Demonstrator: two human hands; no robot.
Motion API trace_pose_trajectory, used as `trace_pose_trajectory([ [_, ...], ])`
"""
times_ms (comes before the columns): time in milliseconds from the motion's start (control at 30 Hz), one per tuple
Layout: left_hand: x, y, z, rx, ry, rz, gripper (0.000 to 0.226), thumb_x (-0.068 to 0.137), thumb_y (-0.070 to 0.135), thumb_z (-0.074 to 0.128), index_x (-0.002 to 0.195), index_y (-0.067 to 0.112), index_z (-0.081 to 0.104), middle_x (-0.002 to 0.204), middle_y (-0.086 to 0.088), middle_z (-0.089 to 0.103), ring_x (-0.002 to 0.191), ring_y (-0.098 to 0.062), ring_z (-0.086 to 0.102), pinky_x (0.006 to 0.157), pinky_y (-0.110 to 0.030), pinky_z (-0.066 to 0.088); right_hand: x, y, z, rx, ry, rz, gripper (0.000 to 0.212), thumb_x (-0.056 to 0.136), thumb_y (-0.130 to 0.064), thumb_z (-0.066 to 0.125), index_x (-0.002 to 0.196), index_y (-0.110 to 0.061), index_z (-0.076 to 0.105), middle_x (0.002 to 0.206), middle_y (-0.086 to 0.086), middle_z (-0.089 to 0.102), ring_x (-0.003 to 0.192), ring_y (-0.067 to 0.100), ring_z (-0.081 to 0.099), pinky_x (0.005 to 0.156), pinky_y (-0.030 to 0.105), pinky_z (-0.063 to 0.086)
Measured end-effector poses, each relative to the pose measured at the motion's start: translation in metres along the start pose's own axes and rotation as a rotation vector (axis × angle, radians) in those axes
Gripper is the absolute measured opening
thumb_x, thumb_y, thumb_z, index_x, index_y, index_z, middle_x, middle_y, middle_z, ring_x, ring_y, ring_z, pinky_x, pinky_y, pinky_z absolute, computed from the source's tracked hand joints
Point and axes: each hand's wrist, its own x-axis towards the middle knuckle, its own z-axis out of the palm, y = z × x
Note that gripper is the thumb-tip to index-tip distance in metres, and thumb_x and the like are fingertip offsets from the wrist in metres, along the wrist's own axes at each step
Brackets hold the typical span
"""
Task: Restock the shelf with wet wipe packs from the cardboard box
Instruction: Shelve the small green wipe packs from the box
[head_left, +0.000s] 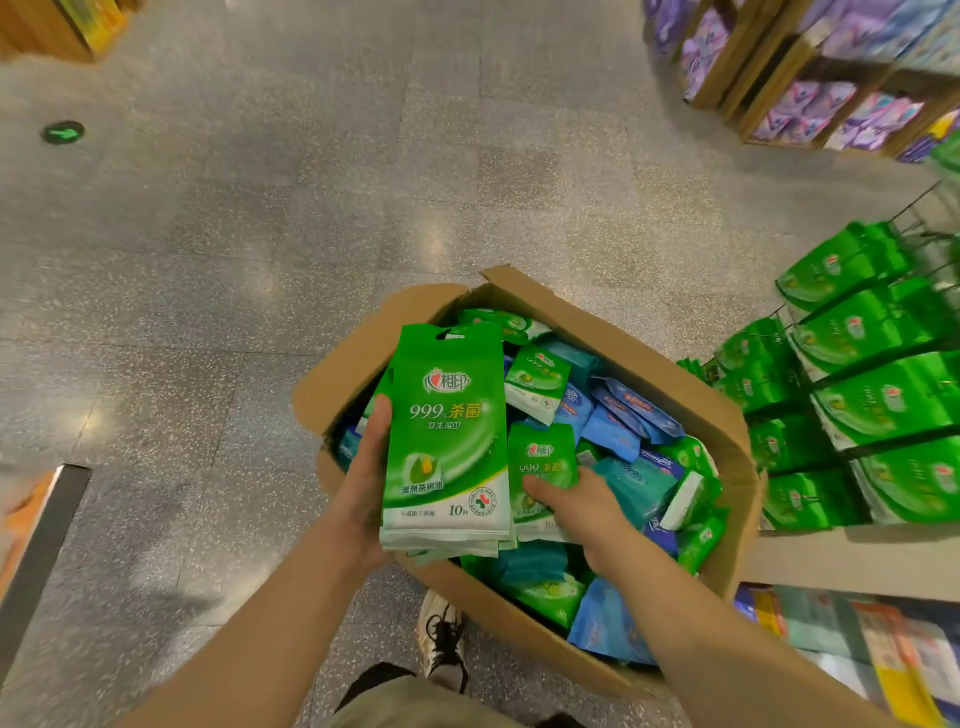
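Holding a pack stack (447, 441), left hand (363, 483); right hand (576, 499) grips one pack (540, 462).

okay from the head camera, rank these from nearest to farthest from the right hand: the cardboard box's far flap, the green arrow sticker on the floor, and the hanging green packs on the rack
From the right hand, in the box:
1. Cardboard box's far flap, above the hand at the box's far edge.
2. Hanging green packs on the rack, off to the right; the nearest of them are close to the flap's distance.
3. Green arrow sticker, far across the floor, upper left.
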Motion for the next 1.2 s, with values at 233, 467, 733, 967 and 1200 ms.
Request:
trace_pose_trajectory([
  [233,-0.002,-0.035,0.061,0.006,-0.145,-0.094,0.085,0.013,0.06,0.099,0.086,0.02,0.086,0.101,-0.012,0.08,0.087,-0.028,0.078,0.061,-0.04,0.063,-0.067,0.012,-0.073,0.181,0.081,-0.122,0.026,0.092,-0.035,0.076,0.115,-0.026,0.068,0.11,-0.008,0.078,0.102,0.012,0.073,0.092,0.038,0.055],
  [467,-0.021,-0.111,0.135,0.163,-0.165,-0.245,0.06,0.065,0.072,0.07,0.09,0.02,0.086,0.107,-0.013,0.079,0.089,-0.03,0.078,0.064,-0.045,0.064,-0.185,0.055,-0.172,0.651,0.313,-0.213,0.019,0.101,-0.022,0.062,0.118,-0.015,0.067,0.091,0.004,0.08,0.074,0.024,0.077,0.051,0.037,0.059],
  [733,-0.084,-0.234,0.246,0.313,-0.315,-0.466,0.07,0.076,0.072,0.047,0.092,0.016,0.085,0.109,-0.016,0.078,0.086,-0.032,0.078,0.069,-0.051,0.064,-0.343,0.145,-0.249,1.004,0.589,-0.379,0.029,0.1,-0.013,0.056,0.127,-0.008,0.064,0.106,0.019,0.077,0.082,0.037,0.075,0.073,0.056,0.059],
  [967,-0.15,-0.339,0.323,0.411,-0.46,-0.669,0.072,0.083,0.075,0.046,0.094,0.015,0.085,0.108,-0.015,0.078,0.085,-0.032,0.078,0.075,-0.047,0.063,-0.473,0.215,-0.29,1.165,0.766,-0.47,0.02,0.1,-0.018,0.058,0.116,-0.011,0.068,0.102,0.016,0.077,0.076,0.031,0.075,0.049,0.035,0.056],
  [1200,-0.193,-0.416,0.387,0.511,-0.606,-0.844,0.078,0.078,0.081,0.049,0.11,0.018,0.082,0.118,-0.016,0.075,0.092,-0.036,0.076,0.082,-0.048,0.06,-0.553,0.264,-0.323,1.288,0.988,-0.49,0.015,0.099,-0.016,0.059,0.106,-0.011,0.071,0.092,0.015,0.077,0.067,0.027,0.074,0.045,0.032,0.053],
])
